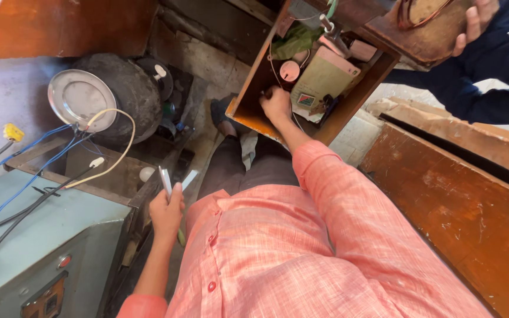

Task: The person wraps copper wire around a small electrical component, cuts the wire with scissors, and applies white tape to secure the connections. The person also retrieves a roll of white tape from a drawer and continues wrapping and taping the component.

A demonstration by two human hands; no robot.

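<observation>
The left hand [166,213] is closed around a pair of pliers [175,182] with its handles spread, near the grey box [42,247] on the left – the right hand [276,105] reaches far into the wooden drawer [248,106], fingers curled among small things – what it grips I cannot tell

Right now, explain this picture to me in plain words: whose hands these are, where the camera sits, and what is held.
The single picture comes from a camera worn on a person's head, looking down their pink shirt. Their left hand grips a small metal tool with two prongs beside a grey-green metal box with wires. Their right hand reaches into an open wooden drawer full of small parts, a card box and a green cloth. At top right, another person's hand holds a wooden piece.
</observation>
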